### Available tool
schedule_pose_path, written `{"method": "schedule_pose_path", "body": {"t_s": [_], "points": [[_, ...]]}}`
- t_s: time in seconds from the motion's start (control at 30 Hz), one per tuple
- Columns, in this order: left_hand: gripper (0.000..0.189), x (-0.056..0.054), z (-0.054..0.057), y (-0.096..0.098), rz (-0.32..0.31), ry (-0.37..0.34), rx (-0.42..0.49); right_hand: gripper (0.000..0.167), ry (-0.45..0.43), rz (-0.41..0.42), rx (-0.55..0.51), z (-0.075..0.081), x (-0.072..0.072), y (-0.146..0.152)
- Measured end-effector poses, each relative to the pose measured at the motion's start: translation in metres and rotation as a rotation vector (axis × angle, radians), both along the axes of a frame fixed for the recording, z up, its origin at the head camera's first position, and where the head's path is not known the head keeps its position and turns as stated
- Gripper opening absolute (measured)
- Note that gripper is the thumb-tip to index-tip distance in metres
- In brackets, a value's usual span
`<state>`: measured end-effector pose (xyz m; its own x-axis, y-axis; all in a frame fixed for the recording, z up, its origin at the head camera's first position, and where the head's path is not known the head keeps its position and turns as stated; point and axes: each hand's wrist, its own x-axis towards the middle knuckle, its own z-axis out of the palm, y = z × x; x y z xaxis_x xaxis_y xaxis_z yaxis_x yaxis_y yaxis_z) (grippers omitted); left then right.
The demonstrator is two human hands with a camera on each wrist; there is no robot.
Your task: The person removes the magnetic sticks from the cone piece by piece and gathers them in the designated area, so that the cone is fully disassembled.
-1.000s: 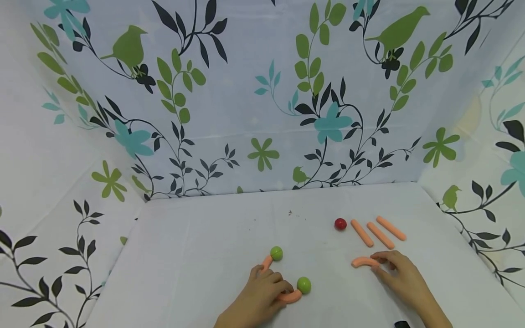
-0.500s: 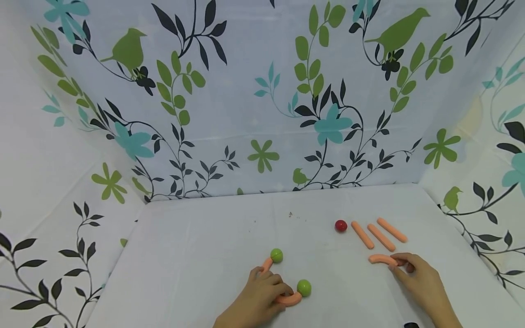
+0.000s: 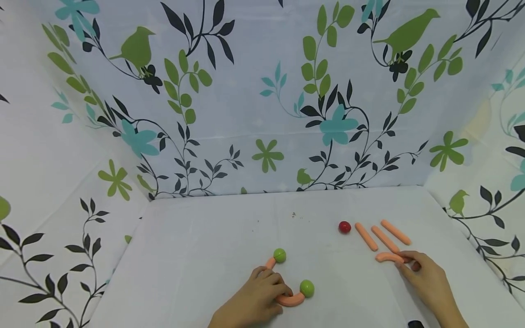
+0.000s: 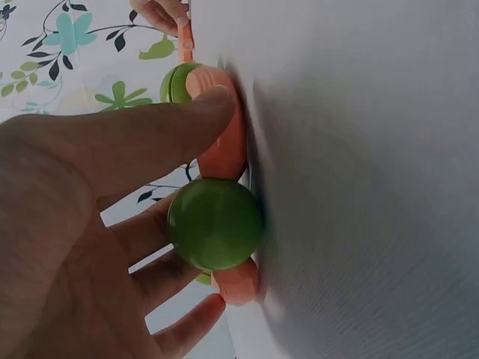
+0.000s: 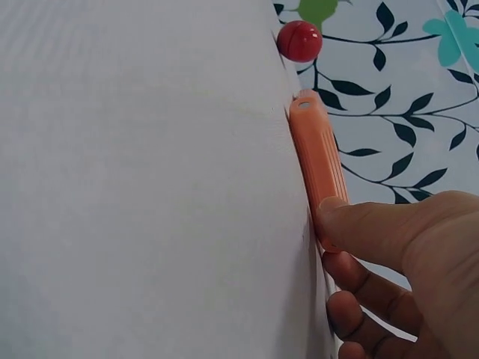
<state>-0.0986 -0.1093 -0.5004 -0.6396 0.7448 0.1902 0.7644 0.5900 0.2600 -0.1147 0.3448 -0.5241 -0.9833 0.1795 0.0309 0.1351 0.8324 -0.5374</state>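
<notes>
Left hand [image 3: 261, 292] grasps chain [image 3: 292, 300] left of red ball [image 3: 344, 227] — probably steadying it. Right hand [image 3: 426, 274] pinches curved rod [image 3: 387, 257] by end, right of red ball — presumably leaving tip free.

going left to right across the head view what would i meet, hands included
Left hand → near green ball → red ball → left straight orange stick → middle straight orange stick → right straight orange stick → right hand
</notes>
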Motion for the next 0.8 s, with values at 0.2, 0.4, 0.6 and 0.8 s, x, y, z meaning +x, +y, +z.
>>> {"method": "schedule_pose_path", "body": {"t_s": [0.2,0.4,0.6,0.8], "points": [[0.031,-0.001,0.003,-0.001,-0.004,-0.005,-0.004,0.048,0.023,-0.014,0.002,-0.003,0.002,0.001],[0.029,-0.001,0.004,0.001,0.014,0.006,-0.011,0.04,0.077,-0.048,-0.029,-0.004,0.006,0.002],[0.023,-0.002,0.001,0.0,0.021,0.036,-0.016,0.035,0.093,-0.049,-0.051,-0.002,0.008,0.003],[0.022,-0.003,0.0,0.002,0.033,0.01,-0.014,0.034,0.102,-0.04,-0.081,0.012,0.011,0.005]]}}
